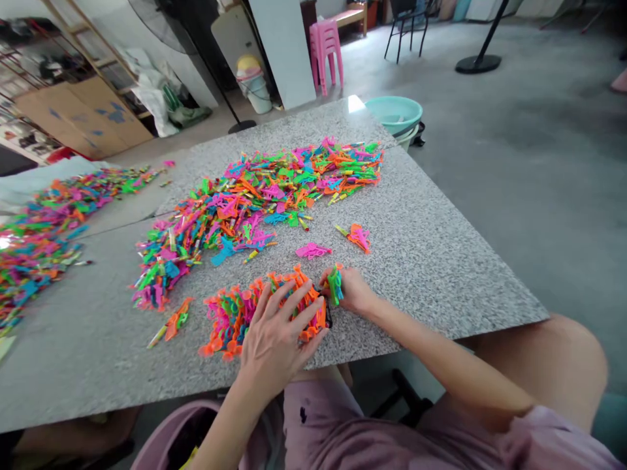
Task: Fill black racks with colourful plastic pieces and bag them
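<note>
Resting the left hand (pixel 275 336) with fingers apart on packed multicoloured plastic toys (pixel 234 313), clamping the right hand (pixel 356 292) on green-and-blue toys (pixel 335 284), sitting at a granite table (pixel 421 261)

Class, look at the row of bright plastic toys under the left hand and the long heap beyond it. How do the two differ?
The row is packed in neat order, while the heap is a loose jumble pointing every way. The row is much shorter than the heap. The left hand covers part of the row; no hand touches the heap. Both mix orange, pink, green and blue.
</note>
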### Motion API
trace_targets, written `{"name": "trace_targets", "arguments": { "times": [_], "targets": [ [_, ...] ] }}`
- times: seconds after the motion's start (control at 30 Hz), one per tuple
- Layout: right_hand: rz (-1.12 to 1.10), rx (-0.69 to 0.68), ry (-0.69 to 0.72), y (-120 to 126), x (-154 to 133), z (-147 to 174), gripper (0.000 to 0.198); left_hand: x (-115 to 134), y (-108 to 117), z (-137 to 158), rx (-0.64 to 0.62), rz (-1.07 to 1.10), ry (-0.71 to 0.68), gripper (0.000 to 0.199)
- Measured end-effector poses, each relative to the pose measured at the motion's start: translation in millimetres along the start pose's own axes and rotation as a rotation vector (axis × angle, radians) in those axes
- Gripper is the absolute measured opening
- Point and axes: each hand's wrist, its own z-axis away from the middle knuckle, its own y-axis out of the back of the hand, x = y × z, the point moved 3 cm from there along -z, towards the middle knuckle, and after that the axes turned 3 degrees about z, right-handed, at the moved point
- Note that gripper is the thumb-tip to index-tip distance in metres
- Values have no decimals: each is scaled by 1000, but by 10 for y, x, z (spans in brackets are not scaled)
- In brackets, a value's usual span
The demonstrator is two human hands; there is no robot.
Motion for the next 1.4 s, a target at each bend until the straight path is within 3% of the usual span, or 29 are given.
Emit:
{"name": "trace_targets", "arguments": {
  "times": [0.17, 0.4, 0.47, 0.6, 0.7, 0.8, 0.9, 1.0, 1.13, 1.23, 1.3, 1.33, 1.4],
  "targets": [
    [27, -92, 46, 24, -12, 38, 19, -17, -17, 21, 1, 26, 15, 33],
    [420, -233, -12, 3, -284, -61, 33, -11, -21, 25, -8, 47, 18, 35],
    [405, -242, -14, 11, -296, -97, 30, -7, -16, 29, -2, 43, 16, 35],
    [212, -307, 145, 66, -208, -248, 29, -8, 2, 46, 23, 22, -7, 35],
    [249, -112, 142, 189, -134, -590, 33, -11, 14, 58, 62, -7, -24, 35],
    [424, 90, -42, 218, -134, -1076, 29, -15, 23, 68, 106, -41, -36, 34],
    [555, 118, -235, 122, -171, -1535, 31, -24, 23, 83, 126, -65, -50, 34],
    [587, 78, -281, 86, -166, -1786, 29, -34, 2, 111, 117, -63, -57, 36],
    [570, -6, -248, 241, -48, -1611, 21, -56, -36, 129, 95, -20, -51, 52],
    [440, -113, 31, 267, -5, -1192, 13, -50, -1, 108, 80, 25, -57, 69],
    [320, -161, 227, 208, 24, -874, 7, 20, 94, 108, 129, 39, -84, 70],
    [272, -142, 270, 184, 55, -733, 5, 85, 157, 123, 179, 45, -93, 67],
    [182, 12, 210, 198, 145, -500, 7, 281, 264, 187, 311, 74, -107, 59]
  ]
}}
